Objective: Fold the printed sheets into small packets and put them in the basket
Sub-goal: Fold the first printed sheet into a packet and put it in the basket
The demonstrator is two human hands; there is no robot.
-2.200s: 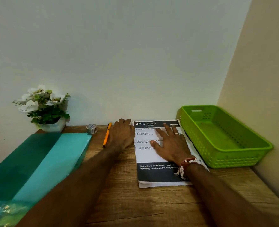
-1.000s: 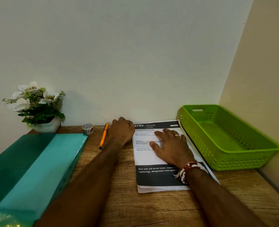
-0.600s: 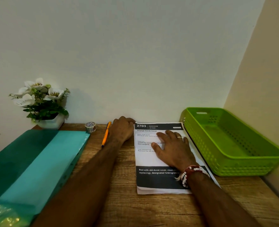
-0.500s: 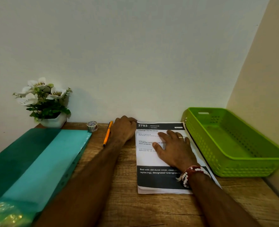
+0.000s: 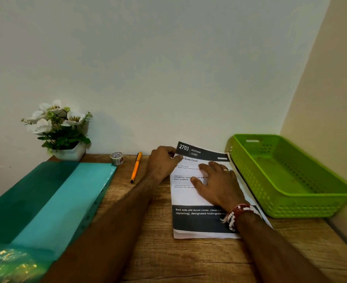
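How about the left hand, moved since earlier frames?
Yes: left hand shifted right, away from the orange pen, now pinches the lifted far-left corner of the white printed sheet.

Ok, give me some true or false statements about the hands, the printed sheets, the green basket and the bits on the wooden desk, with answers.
1. The left hand pinches the far left corner of the top printed sheet. True.
2. The right hand grips the orange pen. False: it lies flat on the sheet; the pen lies untouched on the wooden desk.
3. The green plastic basket holds folded packets. False: no packets show in it.
4. The small tape roll stands between the white flower pot and the pen. True.
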